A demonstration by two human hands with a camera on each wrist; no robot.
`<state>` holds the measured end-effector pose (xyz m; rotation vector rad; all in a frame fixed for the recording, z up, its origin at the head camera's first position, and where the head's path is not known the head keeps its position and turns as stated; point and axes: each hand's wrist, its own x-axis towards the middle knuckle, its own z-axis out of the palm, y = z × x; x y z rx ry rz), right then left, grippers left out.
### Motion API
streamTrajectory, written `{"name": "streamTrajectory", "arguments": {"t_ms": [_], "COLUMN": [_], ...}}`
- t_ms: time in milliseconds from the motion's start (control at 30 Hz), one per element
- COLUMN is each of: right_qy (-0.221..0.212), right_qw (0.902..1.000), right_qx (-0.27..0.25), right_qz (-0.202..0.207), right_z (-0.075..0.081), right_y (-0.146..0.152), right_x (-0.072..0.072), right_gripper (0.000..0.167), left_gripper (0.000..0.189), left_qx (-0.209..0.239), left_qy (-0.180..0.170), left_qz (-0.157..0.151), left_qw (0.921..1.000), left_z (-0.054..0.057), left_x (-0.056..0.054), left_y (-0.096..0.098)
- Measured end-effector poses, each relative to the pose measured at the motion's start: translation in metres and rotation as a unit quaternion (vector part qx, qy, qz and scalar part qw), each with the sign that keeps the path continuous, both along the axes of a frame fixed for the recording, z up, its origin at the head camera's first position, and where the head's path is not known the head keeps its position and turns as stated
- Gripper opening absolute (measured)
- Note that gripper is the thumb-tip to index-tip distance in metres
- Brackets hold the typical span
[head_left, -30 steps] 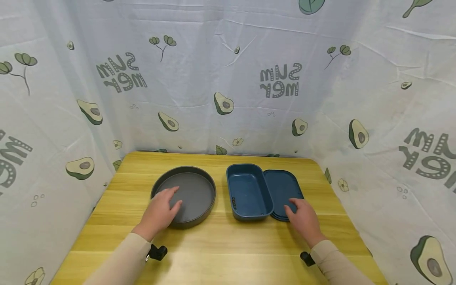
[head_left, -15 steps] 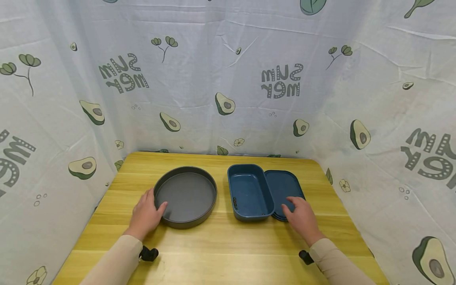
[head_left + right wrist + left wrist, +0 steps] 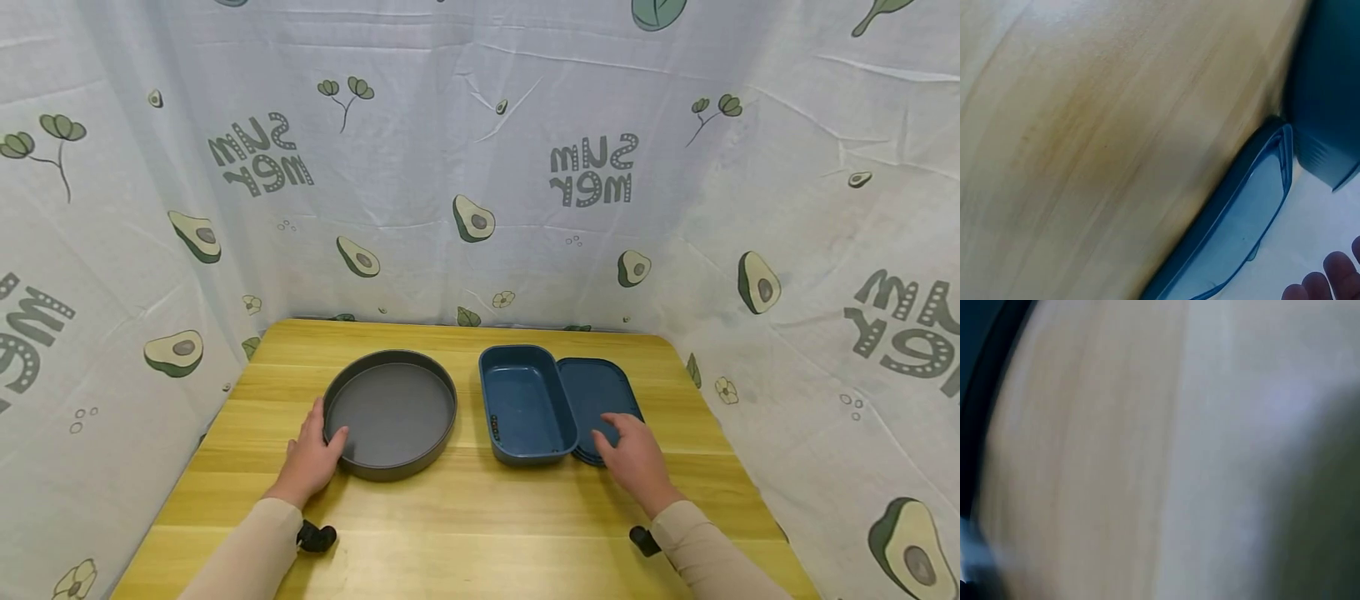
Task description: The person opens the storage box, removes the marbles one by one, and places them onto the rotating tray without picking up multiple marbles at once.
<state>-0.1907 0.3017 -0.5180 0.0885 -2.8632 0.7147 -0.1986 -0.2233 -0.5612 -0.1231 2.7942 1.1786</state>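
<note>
A round grey pan point(image 3: 393, 412) lies on the wooden table at centre left. My left hand point(image 3: 307, 461) is at its left side, fingers extended along the outer wall and thumb by the near rim. How firmly it touches cannot be told. In the left wrist view the dark curved edge of the pan point(image 3: 982, 406) shows, while most of the hand is out of sight. My right hand point(image 3: 637, 458) hovers over or rests on the near end of a flat blue lid point(image 3: 596, 392), fingers loosely bent. Its fingertips point(image 3: 1338, 275) appear in the right wrist view beside the lid.
A deep blue rectangular box point(image 3: 525, 392) stands between pan and lid, touching or overlapping the lid's edge. Small dark spots point(image 3: 493, 427) line its left inner side. Bare wood point(image 3: 465, 533) lies in front. A patterned white curtain point(image 3: 420, 167) surrounds the table.
My left hand has moved from above the pan leftward to its left rim, then shifted only slightly. The right hand, the box and the lid have stayed nearly still.
</note>
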Motion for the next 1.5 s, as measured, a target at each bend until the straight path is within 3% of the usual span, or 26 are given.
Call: {"name": "streamTrajectory", "arguments": {"t_ms": [233, 633, 1167, 1500], "right_qy": [0.008, 0.009, -0.1, -0.152], "right_qw": [0.9998, 0.9945, 0.9757, 0.9624], "right_qx": [0.003, 0.048, 0.061, 0.074], "right_qz": [0.02, 0.092, 0.185, 0.213], "right_z": [0.007, 0.026, 0.049, 0.047], "right_y": [-0.008, -0.038, -0.072, -0.09], "right_x": [-0.004, -0.026, -0.074, -0.108], "right_gripper": [0.041, 0.038, 0.05, 0.047], "left_gripper": [0.084, 0.083, 0.086, 0.084], "left_qx": [0.017, 0.047, 0.049, 0.052], "left_qy": [-0.007, -0.024, -0.023, -0.019], "left_qz": [0.002, 0.001, 0.0, 0.007], "left_qw": [0.9998, 0.9986, 0.9986, 0.9985], "left_z": [-0.007, -0.002, -0.007, -0.011], "left_x": [-0.003, -0.003, -0.005, -0.005], "left_y": [-0.002, -0.001, -0.006, -0.003]}}
